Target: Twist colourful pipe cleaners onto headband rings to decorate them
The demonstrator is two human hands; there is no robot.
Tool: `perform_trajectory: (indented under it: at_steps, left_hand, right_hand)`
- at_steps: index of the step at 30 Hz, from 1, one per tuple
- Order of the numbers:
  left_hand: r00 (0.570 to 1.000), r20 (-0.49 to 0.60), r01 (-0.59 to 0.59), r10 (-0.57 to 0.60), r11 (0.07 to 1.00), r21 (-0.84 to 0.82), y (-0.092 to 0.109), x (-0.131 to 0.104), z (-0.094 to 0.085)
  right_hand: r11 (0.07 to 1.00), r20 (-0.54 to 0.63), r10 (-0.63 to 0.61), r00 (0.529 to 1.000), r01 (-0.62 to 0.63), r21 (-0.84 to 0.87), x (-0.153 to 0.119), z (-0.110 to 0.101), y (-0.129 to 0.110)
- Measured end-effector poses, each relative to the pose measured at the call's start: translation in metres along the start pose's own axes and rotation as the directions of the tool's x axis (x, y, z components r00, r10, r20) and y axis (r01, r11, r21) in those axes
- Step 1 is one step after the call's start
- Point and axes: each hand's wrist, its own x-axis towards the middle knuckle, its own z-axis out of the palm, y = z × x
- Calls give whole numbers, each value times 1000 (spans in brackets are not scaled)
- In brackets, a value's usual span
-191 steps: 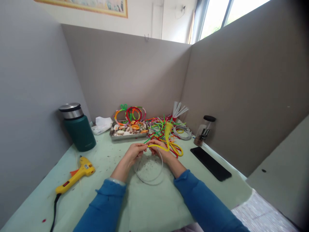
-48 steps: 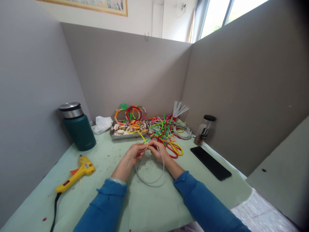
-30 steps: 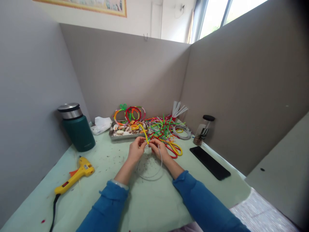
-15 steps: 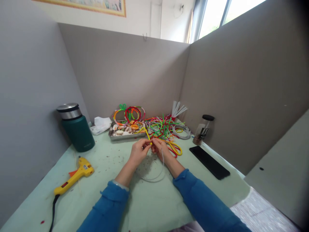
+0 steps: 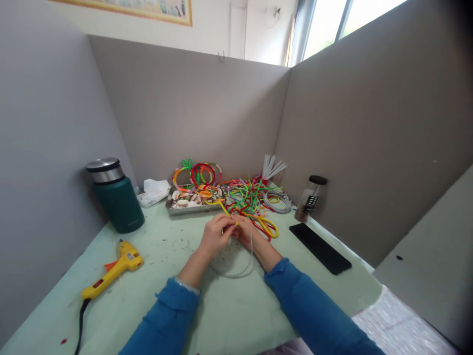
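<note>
My left hand (image 5: 216, 233) pinches a yellow pipe cleaner (image 5: 224, 209) between thumb and fingers. Against it, my right hand (image 5: 248, 231) is closed at the same spot, where a thin grey ring of wire or cord (image 5: 236, 276) meets the pipe cleaner. The ring hangs in a loop below both hands, over the table. One bent end of the pipe cleaner reaches up toward the shell tray; a short yellow bit shows at my left thumb. How the yellow strand lies around the ring is hidden by my fingers.
A metal tray (image 5: 195, 210) of shells stands behind my hands, with colourful hoops (image 5: 203, 172) above it. Right of it lie tangled pipe cleaners (image 5: 251, 195) and grey rings (image 5: 279, 203). A glue gun (image 5: 111, 273) and green bottle (image 5: 118, 202) are left; a jar (image 5: 312, 197) and black phone-like slab (image 5: 320, 248), right.
The yellow pipe cleaner's free end has dropped lower and shortened in view. My left hand has turned slightly, its thumb now nearer my right hand. The grey loop has shifted a little.
</note>
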Motion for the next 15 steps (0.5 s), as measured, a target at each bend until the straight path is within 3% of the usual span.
perform_trajectory:
  at_steps: [5, 10, 15]
  left_hand:
    - [997, -42, 59, -62, 997, -54, 4, -2, 1]
    - [978, -153, 128, -143, 986, -105, -9, 0, 2]
    - [909, -181, 302, -375, 894, -331, -22, 4, 1]
  right_hand:
    - [1000, 8, -15, 1000, 15, -8, 0, -3, -5]
    - [999, 31, -43, 999, 42, 27, -5, 1, -14]
    - [996, -30, -64, 997, 62, -67, -7, 8, -15]
